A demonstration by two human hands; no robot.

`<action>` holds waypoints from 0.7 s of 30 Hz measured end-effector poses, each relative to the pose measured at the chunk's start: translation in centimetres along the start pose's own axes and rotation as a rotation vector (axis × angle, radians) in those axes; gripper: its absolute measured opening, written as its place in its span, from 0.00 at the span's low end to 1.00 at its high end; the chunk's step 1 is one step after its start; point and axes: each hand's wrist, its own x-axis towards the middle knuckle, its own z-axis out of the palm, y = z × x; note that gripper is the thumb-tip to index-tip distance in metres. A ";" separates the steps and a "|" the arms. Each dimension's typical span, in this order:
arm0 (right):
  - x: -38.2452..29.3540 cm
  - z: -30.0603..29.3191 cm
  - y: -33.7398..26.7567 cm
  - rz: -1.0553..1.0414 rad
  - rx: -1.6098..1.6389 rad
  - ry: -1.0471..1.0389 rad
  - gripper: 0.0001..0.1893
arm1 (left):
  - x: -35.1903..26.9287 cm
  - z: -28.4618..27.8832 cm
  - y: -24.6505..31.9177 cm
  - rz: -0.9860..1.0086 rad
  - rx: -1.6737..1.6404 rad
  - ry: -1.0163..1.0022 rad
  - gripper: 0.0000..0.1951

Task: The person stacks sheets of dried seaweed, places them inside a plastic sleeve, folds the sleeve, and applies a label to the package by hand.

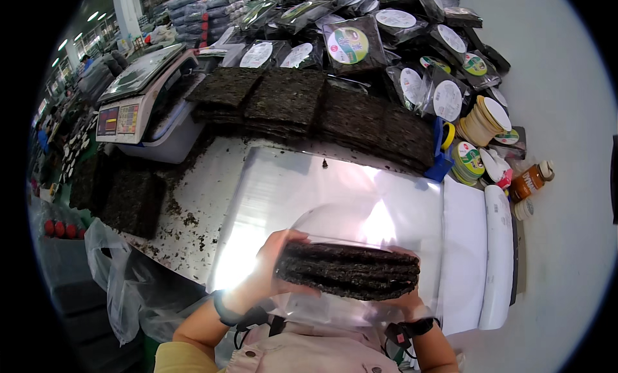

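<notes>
A stack of dark dried seaweed sheets (pixel 347 270) is held near my body, with clear plastic film around it. My left hand (pixel 277 266) grips its left end, fingers above and below. At the right end my right hand (pixel 408 295) holds on, partly hidden by the stack and the film. Beneath lies a pile of clear plastic bags (pixel 309 204) on the white table (pixel 193 189). Beyond it, dark seaweed blocks (pixel 285 100) stand in a row.
A digital scale (pixel 140 95) sits over a plastic bin (pixel 174 146) at the left, near more seaweed blocks (pixel 128 199). Packed seaweed (pixel 355 44) is heaped at the back. Label rolls (pixel 483 121), a blue tape dispenser (pixel 439 153) and a bottle (pixel 528 182) stand right.
</notes>
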 end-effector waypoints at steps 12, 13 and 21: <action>0.5 0.1 -5.5 0.402 0.528 0.180 0.17 | -0.9 0.0 0.4 0.193 -0.007 -0.018 0.64; 0.8 0.0 -5.6 0.398 0.463 0.173 0.18 | -0.9 0.0 0.6 0.172 0.030 -0.036 0.63; -1.1 -1.0 -2.5 -0.027 0.209 0.458 0.19 | -1.1 0.1 -0.4 0.025 -0.051 0.075 0.46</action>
